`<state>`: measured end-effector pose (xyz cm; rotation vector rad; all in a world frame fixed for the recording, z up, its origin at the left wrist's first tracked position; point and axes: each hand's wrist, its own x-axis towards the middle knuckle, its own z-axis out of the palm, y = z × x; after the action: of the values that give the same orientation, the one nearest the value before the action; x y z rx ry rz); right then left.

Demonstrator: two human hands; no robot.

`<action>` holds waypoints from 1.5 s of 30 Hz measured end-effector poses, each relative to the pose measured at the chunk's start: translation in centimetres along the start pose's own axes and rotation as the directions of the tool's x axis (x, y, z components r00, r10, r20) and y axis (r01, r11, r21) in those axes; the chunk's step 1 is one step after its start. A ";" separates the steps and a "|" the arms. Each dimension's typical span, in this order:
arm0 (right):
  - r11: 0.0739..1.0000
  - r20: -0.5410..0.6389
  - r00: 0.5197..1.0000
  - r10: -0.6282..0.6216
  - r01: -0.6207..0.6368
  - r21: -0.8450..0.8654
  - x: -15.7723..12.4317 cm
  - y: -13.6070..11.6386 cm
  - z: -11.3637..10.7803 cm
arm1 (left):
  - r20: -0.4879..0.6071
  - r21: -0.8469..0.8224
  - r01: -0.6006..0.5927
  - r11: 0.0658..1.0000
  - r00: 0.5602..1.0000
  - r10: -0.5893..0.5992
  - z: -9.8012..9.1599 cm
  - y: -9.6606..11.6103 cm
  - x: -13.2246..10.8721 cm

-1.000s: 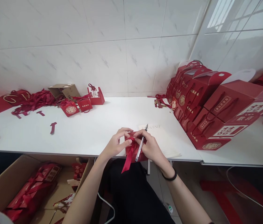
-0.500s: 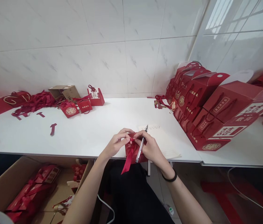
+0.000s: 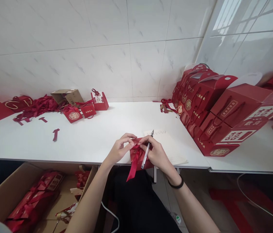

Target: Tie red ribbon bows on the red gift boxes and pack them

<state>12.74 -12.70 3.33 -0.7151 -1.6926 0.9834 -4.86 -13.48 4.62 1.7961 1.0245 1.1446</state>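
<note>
Pinched nearly closed, my left hand (image 3: 121,149) and right hand (image 3: 156,152) hold one ribbon (image 3: 133,166) on one red box (image 3: 139,162) at the front of the table (image 3: 85,142); the right also grips one pen (image 3: 146,154). One black band (image 3: 176,186) circles its wrist.

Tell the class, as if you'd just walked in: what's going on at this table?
A seated person has the left hand and right hand at a red ribbon on a small red box at the table's front edge. The right hand also holds a pen. One ribbon end hangs loose. Stacked red boxes stand to the right.
</note>
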 end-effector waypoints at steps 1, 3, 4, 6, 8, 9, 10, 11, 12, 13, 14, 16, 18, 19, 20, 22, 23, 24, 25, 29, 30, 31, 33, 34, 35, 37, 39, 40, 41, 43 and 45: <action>1.000 -0.001 1.000 0.001 -0.001 -0.001 0.0 0.0 0.0 | 0.010 -0.001 -0.011 1.000 1.000 0.011 -0.1 0.0 -0.1; 1.000 -0.002 1.000 0.002 -0.002 -0.008 0.0 0.0 0.0 | 0.042 0.018 -0.036 0.999 0.999 0.035 -0.4 0.0 -0.1; 1.000 -0.003 1.000 0.002 -0.002 -0.014 0.0 0.0 0.0 | 0.059 0.035 -0.048 0.998 0.997 0.046 -0.5 0.0 -0.2; 1.000 -0.003 1.000 0.006 -0.006 -0.027 0.0 -0.1 -0.1 | 0.082 0.069 -0.063 0.996 0.995 0.057 -0.6 0.0 -0.2; 0.999 -0.004 1.000 0.008 -0.008 -0.035 0.0 -0.1 -0.1 | 0.073 0.080 -0.061 0.995 0.996 0.055 -0.5 -0.1 -0.1; 0.999 -0.002 1.000 0.007 -0.007 -0.036 0.0 -0.2 -0.1 | 0.059 0.074 -0.055 0.996 0.997 0.050 -0.4 -0.1 -0.1; 0.999 0.002 1.000 0.004 -0.004 -0.041 0.0 -0.3 -0.1 | 0.042 0.062 -0.047 0.997 0.998 0.045 -0.2 -0.1 -0.1; 0.999 0.010 1.000 -0.001 0.002 -0.048 0.0 -0.3 -0.2 | 0.024 0.052 -0.040 0.998 0.999 0.038 -0.1 -0.1 0.0; 0.998 0.019 1.000 -0.009 0.010 -0.057 0.0 -0.4 -0.2 | 0.009 0.048 -0.031 0.998 0.999 0.030 0.1 -0.1 0.0; 0.998 0.031 0.999 -0.018 0.020 -0.065 0.0 -0.4 -0.2 | -0.002 0.051 -0.022 0.998 1.000 0.023 0.2 0.0 0.0; 0.997 0.045 0.999 -0.025 0.028 -0.068 0.0 -0.5 -0.2 | -0.009 0.057 -0.016 0.998 1.000 0.017 0.4 0.1 0.1; 0.998 0.058 0.998 -0.034 0.037 -0.056 0.0 -0.5 -0.2 | -0.014 0.071 -0.002 0.997 1.000 0.003 0.6 0.2 0.1; 0.999 0.052 0.998 -0.025 0.026 -0.028 0.0 -0.3 -0.2 | -0.015 0.076 0.012 0.997 1.000 -0.011 0.7 0.3 0.2; 1.000 0.042 0.999 -0.015 0.016 -0.016 0.0 -0.2 -0.2 | -0.014 0.076 0.021 0.997 1.000 -0.020 0.8 0.4 0.2; 1.000 0.032 0.999 -0.004 0.004 -0.008 0.1 -0.1 -0.2 | -0.011 0.074 0.033 0.997 0.999 -0.032 0.9 0.4 0.2; 1.000 0.022 1.000 0.014 -0.014 -0.005 0.1 0.0 -0.2 | -0.003 0.057 0.053 0.997 0.999 -0.053 1.0 0.4 0.3; 1.000 0.023 1.000 0.018 -0.018 -0.008 0.1 0.0 -0.2 | 0.006 0.039 0.061 0.997 0.998 -0.061 1.0 0.3 0.3; 1.000 0.027 0.999 0.018 -0.018 -0.012 0.2 0.0 -0.2 | 0.014 0.014 0.066 0.998 0.998 -0.067 1.0 0.3 0.3; 1.000 0.033 0.999 0.015 -0.015 -0.016 0.2 -0.1 -0.2 | 0.022 -0.014 0.070 0.997 0.997 -0.070 1.0 0.3 0.3; 1.000 0.045 0.999 0.009 -0.007 -0.025 0.2 -0.4 -0.3 | 0.039 -0.090 0.072 0.993 0.997 -0.069 0.9 -0.1 0.3; 1.000 0.044 0.999 0.009 -0.008 -0.026 0.2 -0.4 -0.3 | 0.043 -0.104 0.071 0.992 0.997 -0.067 0.8 -0.2 0.3; 1.000 0.043 0.999 0.010 -0.009 -0.025 0.2 -0.5 -0.3 | 0.047 -0.116 0.071 0.991 0.997 -0.066 0.8 -0.2 0.2; 1.000 0.040 0.999 0.014 -0.013 -0.019 0.2 -0.5 -0.3 | 0.051 -0.131 0.081 0.988 0.996 -0.075 0.7 -0.3 0.1; 1.000 0.038 0.999 0.017 -0.017 -0.016 0.2 -0.4 -0.2 | 0.049 -0.133 0.091 0.987 0.995 -0.085 0.7 -0.4 0.1; 1.000 0.035 0.999 0.020 -0.020 -0.015 0.2 -0.4 -0.2 | 0.044 -0.132 0.101 0.986 0.994 -0.096 0.7 -0.4 0.0; 1.000 0.014 1.000 0.020 -0.020 -0.021 0.2 -0.2 -0.1 | 0.026 -0.133 0.112 0.985 0.994 -0.110 0.7 -0.6 -0.1; 0.998 -0.034 0.999 0.002 -0.005 -0.066 0.0 -0.1 -0.1 | 0.001 -0.145 0.116 0.983 0.993 -0.117 0.7 -0.8 -0.2; 0.993 -0.072 0.997 -0.026 0.017 -0.119 -0.2 -0.1 -0.1 | -0.012 -0.154 0.118 0.981 0.993 -0.122 0.6 -0.9 -0.3; 0.980 -0.115 0.990 -0.076 0.053 -0.193 -0.4 -0.2 -0.2 | -0.024 -0.165 0.123 0.979 0.991 -0.129 0.6 -1.0 -0.3; 0.917 -0.151 0.960 -0.235 0.167 -0.363 -1.1 -0.7 -0.2 | -0.042 -0.184 0.132 0.974 0.989 -0.142 0.4 -1.2 -0.5; 0.821 -0.068 0.916 -0.396 0.320 -0.472 -2.0 -1.5 -0.1 | -0.053 -0.192 0.129 0.973 0.989 -0.141 0.4 -1.3 -0.6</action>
<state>13.41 -15.05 3.71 -0.7120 -1.8407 0.2503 -4.97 -13.54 3.13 1.5257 1.0240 1.1816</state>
